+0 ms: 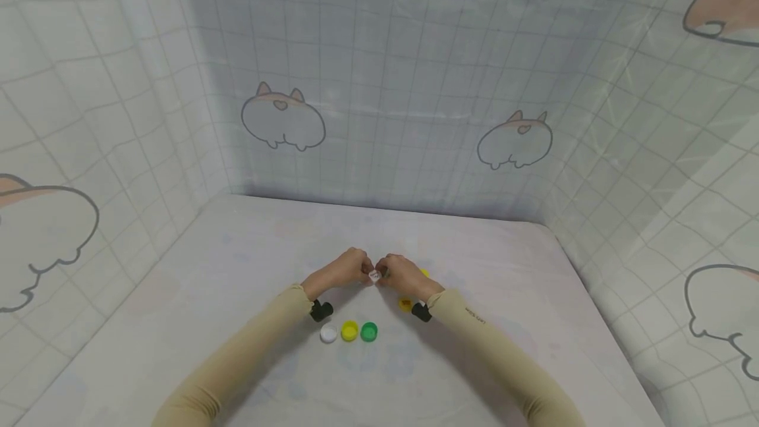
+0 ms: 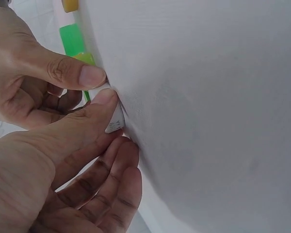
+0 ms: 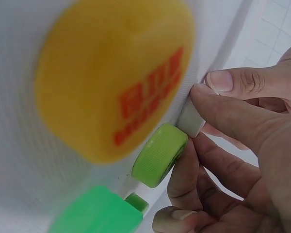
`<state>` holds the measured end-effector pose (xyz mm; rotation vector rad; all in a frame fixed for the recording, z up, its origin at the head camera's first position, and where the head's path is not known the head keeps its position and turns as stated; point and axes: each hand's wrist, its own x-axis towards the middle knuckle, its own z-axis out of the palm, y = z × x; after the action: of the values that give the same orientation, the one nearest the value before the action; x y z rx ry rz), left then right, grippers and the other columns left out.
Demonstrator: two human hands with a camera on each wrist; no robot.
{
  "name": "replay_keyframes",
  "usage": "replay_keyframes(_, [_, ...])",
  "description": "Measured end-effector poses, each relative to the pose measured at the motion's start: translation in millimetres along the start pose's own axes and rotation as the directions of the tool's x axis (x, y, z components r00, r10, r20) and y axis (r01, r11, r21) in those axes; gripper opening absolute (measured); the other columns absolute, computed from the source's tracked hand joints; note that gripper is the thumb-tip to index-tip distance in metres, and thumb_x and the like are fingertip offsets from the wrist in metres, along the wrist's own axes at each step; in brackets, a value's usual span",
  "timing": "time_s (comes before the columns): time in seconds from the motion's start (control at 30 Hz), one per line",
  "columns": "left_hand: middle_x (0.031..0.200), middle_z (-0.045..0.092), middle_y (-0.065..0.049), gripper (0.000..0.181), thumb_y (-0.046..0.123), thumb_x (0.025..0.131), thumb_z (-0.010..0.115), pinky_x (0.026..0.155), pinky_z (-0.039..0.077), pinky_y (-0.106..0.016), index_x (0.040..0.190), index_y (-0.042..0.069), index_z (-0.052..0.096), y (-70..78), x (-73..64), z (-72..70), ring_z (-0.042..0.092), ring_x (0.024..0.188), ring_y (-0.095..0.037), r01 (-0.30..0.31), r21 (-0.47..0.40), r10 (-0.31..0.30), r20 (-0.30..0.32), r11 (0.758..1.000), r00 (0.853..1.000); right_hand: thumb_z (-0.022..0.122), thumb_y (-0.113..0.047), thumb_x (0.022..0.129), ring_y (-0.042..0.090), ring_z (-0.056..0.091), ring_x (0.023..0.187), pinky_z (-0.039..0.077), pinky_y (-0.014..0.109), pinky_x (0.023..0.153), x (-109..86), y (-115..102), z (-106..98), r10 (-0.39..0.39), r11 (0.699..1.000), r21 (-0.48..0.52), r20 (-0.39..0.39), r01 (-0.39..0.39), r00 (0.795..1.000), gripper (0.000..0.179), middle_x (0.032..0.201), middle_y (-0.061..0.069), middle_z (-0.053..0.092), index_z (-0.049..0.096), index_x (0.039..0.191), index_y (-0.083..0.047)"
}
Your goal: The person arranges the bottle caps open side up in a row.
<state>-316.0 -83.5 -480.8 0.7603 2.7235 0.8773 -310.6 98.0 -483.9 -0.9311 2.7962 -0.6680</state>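
Observation:
Between the two hands, low over the white tabletop, is a white bottle cap (image 1: pixel 375 276) with small dark print on its top. My left hand (image 1: pixel 348 269) pinches one side of it with thumb and fingers. From the other side my right hand (image 1: pixel 404 275) pinches the same cap, the two thumbs close together. Beside it in the right wrist view sits a lime-green ribbed cap (image 3: pixel 160 155), near the right fingers. A large orange-yellow cap (image 3: pixel 116 80) with red print stands closer to that camera, and a bright green cap (image 3: pixel 99 213) is below.
Nearer the body, a white cap (image 1: pixel 329 333), a yellow cap (image 1: pixel 350 331) and a green cap (image 1: pixel 369 332) stand in a row, hollow side up. Another yellow cap (image 1: pixel 425 273) shows partly behind the right hand. Patterned cloth walls (image 1: pixel 379 150) enclose the table.

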Motion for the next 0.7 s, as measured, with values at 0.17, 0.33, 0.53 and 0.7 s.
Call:
replay_keyframes(0.17, [0.085, 0.072, -0.004, 0.018, 0.008, 0.077, 0.079, 0.067, 0.051, -0.022, 0.093, 0.002, 0.075, -4.3, 0.7, -0.8, 0.062, 0.074, -0.008, -0.014, 0.001, 0.014, 0.001, 1.0, 1.0, 0.073, -0.015, 0.086, 0.012, 0.058, 0.091, 0.05, 0.029, 0.083, 1.5, -2.7, 0.0, 0.018, 1.0, 0.0, 0.009, -0.018, 1.0, 0.025, 0.098, 0.001, 0.065, 0.069, 0.109, -0.007])
replay_keyframes(0.33, [0.083, 0.071, -0.005, 0.018, 0.007, 0.077, 0.079, 0.065, 0.051, -0.022, 0.093, 0.001, 0.075, -5.0, 1.4, 0.0, 0.061, 0.073, -0.01, -0.031, -0.027, 0.031, 0.001, 0.999, 1.0, 0.073, -0.016, 0.086, 0.011, 0.058, 0.089, 0.049, 0.028, 0.082, 1.2, -0.2, 0.3, 0.005, 1.0, -0.015, 0.005, -0.004, 1.0, 0.025, 0.098, 0.001, 0.065, 0.069, 0.109, -0.007])
replay_keyframes(0.53, [0.09, 0.072, -0.008, 0.017, 0.007, 0.08, 0.077, 0.067, 0.053, -0.023, 0.096, 0.0, 0.075, -4.1, 2.9, -0.3, 0.064, 0.078, -0.011, -0.039, -0.057, 0.039, -0.002, 0.998, 0.999, 0.073, -0.015, 0.086, 0.014, 0.06, 0.09, 0.05, 0.028, 0.081, 0.4, 3.5, -3.2, -0.031, 0.999, -0.019, -0.004, 0.031, 1.0, 0.026, 0.099, 0.003, 0.065, 0.068, 0.109, -0.005])
replay_keyframes(0.7, [0.093, 0.075, -0.01, 0.018, 0.007, 0.083, 0.074, 0.065, 0.052, -0.02, 0.099, 0.0, 0.074, -1.3, 1.7, -1.4, 0.065, 0.077, -0.009, -0.065, -0.068, 0.065, -0.006, 0.996, 0.998, 0.07, -0.013, 0.089, 0.017, 0.061, 0.095, 0.051, 0.03, 0.083, -1.4, 5.9, -6.3, -0.038, 0.999, -0.017, -0.011, 0.038, 0.999, 0.026, 0.104, 0.006, 0.065, 0.067, 0.112, -0.003])
